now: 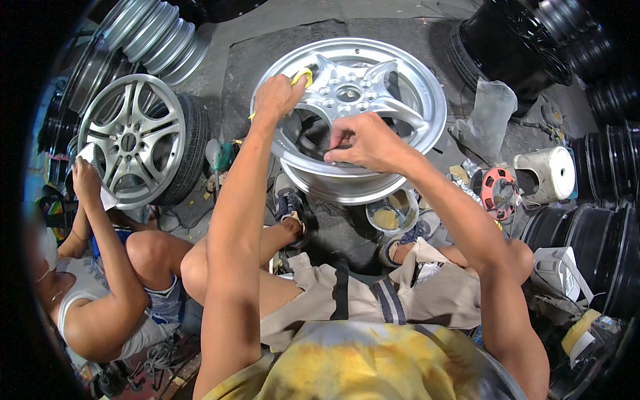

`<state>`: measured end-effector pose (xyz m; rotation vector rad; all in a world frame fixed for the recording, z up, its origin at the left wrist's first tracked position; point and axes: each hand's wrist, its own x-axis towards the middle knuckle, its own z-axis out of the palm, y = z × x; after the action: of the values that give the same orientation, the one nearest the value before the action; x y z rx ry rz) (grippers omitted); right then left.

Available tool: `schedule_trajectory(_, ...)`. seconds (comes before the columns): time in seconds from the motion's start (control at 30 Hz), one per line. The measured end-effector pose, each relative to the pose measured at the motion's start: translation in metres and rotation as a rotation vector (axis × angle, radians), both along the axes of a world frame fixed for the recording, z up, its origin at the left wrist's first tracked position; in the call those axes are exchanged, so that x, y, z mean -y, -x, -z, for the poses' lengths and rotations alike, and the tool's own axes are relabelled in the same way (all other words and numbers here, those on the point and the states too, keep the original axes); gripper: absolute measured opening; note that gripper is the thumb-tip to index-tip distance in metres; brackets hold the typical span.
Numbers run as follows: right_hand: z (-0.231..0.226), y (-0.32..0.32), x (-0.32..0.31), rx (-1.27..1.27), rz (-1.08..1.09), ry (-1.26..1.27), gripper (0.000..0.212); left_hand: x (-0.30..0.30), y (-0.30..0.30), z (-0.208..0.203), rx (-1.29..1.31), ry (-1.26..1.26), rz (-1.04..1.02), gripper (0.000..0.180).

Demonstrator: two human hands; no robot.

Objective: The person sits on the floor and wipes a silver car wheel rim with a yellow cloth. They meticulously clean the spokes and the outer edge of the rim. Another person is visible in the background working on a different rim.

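A silver alloy wheel rim [427, 73] lies face up in front of me, its spokes meeting at a hub ringed with bolt holes. My left hand [279, 100] is closed on a thin yellow sheet [303, 75] and presses it against the far left of the rim's lip. Whether the sheet is cloth or abrasive paper I cannot tell. At the near edge of the rim, my right hand [363, 143] has its fingers curled and thumb drawn in; anything between them is too small to make out.
To the left, a co-worker's hand [85, 177] holds a white cloth at another silver wheel [127, 143] with a tyre. A green power tool [219, 157] stands between. A small tub [393, 210] sits below the rim. Black rims [513, 53] and a white bucket [543, 173] are at right.
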<state>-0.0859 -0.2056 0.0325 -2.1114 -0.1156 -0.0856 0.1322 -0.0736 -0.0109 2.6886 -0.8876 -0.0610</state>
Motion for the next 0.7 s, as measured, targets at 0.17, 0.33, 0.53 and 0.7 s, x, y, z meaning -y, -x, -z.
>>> schedule_trajectory(0.17, -0.018, 0.003, 0.004, -0.203, 0.037, -0.025, 0.024, -0.002, -0.005, 0.008, 0.035, 0.053, 0.007, 0.072)
schedule_trajectory(0.33, -0.015, -0.002, 0.006, -0.206, 0.0, -0.049, 0.021, -0.002, -0.001, 0.005, 0.019, 0.049, 0.004, 0.072)
schedule_trajectory(0.53, 0.001, -0.003, 0.002, -0.095, -0.056, -0.022, 0.022, 0.002, -0.001, 0.003, -0.009, 0.004, -0.021, 0.066)
schedule_trajectory(0.7, -0.001, -0.008, 0.016, -0.16, 0.074, -0.052, 0.022, 0.002, -0.003, 0.0, -0.05, -0.015, -0.022, 0.066)
